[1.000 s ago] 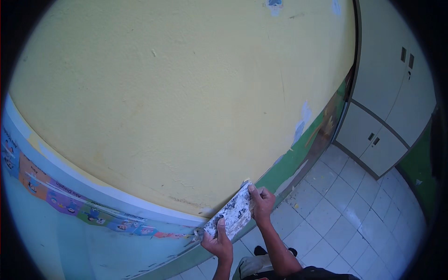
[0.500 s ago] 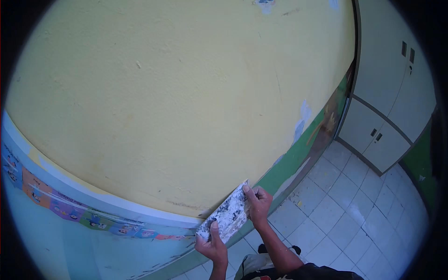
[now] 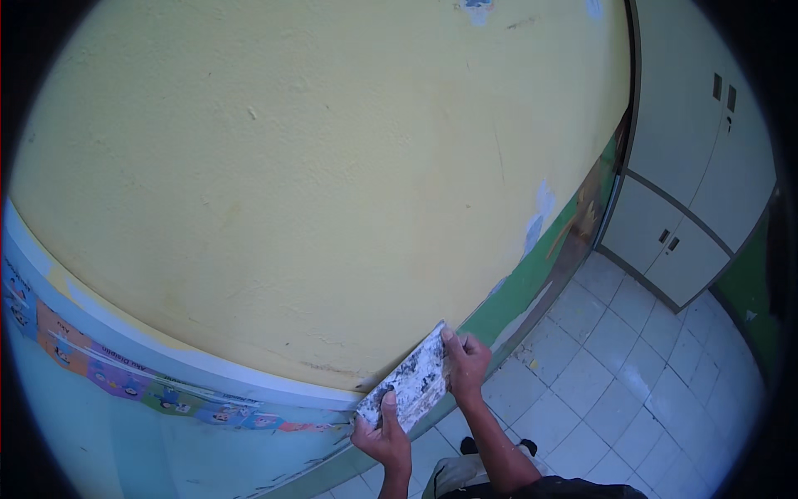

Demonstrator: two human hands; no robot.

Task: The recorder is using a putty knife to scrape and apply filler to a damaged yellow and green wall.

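Between my two hands is a flat rectangular piece point(image 3: 420, 366) with a white face blotched in black and grey; I cannot tell what it is made of. It slants against the lower edge of the yellow wall point(image 3: 332, 183), where the yellow meets a green band point(image 3: 519, 287). My left hand point(image 3: 384, 437) grips the lower left end, its thumb on the blotched face. My right hand point(image 3: 467, 363) grips the upper right end, thumb also on the face. The other fingers are mostly hidden behind the piece or folded under.
A light blue surface with a strip of colourful illustrated pictures point(image 3: 174, 399) curves along the lower left. Paint is peeled in a pale patch point(image 3: 536, 220) on the wall. Pale floor tiles point(image 3: 582, 391) lie at the right, below a tall light cabinet point(image 3: 682, 166).
The view has shifted very slightly. Both hands keep hold of the blotched piece, with hardly any movement along the wall.
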